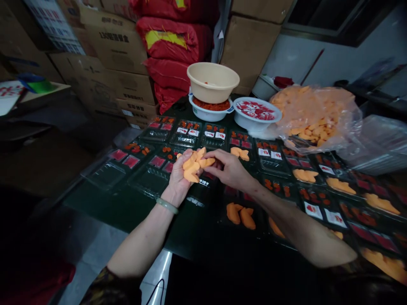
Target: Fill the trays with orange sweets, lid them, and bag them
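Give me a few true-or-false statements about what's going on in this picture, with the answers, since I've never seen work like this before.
1. The left hand holds a small pile of orange pieces. True.
2. A pale green bangle is on the right wrist. False: it is on the left wrist.
3. A beige bowl sits on a white bowl of red-orange food. True.
4. The clear plastic bag is full of red sachets. False: it holds orange pieces.
5. The right hand is touching the orange pieces. True.
6. The plastic trays lie on the floor. False: they lie on a dark table.
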Tool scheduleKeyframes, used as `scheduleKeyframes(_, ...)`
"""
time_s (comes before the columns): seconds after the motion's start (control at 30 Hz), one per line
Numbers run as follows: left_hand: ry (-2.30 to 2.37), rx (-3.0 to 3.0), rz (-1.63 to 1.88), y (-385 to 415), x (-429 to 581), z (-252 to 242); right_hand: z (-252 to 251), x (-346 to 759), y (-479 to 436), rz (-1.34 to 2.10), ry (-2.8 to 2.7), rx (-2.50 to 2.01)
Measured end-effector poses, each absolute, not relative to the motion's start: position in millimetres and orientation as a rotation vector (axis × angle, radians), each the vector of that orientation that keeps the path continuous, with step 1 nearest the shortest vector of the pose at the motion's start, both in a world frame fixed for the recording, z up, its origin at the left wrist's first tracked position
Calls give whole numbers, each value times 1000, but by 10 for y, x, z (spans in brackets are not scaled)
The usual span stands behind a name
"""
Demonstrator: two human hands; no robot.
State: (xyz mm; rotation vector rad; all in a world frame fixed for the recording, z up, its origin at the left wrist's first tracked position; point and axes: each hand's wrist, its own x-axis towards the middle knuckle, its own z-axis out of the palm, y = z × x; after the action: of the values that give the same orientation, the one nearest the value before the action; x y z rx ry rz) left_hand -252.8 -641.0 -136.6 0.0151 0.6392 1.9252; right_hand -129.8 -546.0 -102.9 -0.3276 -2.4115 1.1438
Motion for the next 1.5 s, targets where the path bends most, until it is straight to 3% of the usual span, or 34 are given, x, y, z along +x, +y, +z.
scheduleKeyframes(0.27, 516, 18, 1928, -6455, -2682, -1262, -859, -1331, -5136, 1516, -1921, -649)
scheduleKeyframes(0.5, 505, -31, 1973, -6503, -2762, -1205, -1218, -2007, -4644, 1047, -2048, -1233)
scheduleKeyframes(0.7, 468, 23, 1992, -6485, -2772, -1292, -1507, -2341, -4393, 749, -2230, -1398)
scheduleKeyframes(0.9, 502, 133, 2049, -6462, -2769, -1378, -1466, -2255, -4396, 553, -2377, -1340)
scheduleKeyframes(1.03, 601, 184, 2056, -6458, -2745, -1384, -1294, -2074, -4719, 736, -2446, -1132)
scheduleKeyframes(1.17, 701, 254, 2025, -6435, -2718, -1402, -1095, -1907, -5097, 1503, -2427, -612)
scheduleKeyframes(1.23, 713, 255, 1996, -6428, -2710, -1411, -1010, -1852, -5134, 1686, -2289, -515)
scheduleKeyframes(1.37, 713, 203, 1965, -6433, -2712, -1406, -884, -1786, -4840, 1650, -1963, -604)
scheduleKeyframes(1.5, 695, 166, 1974, -6445, -2732, -1394, -871, -1780, -4442, 1531, -1979, -930)
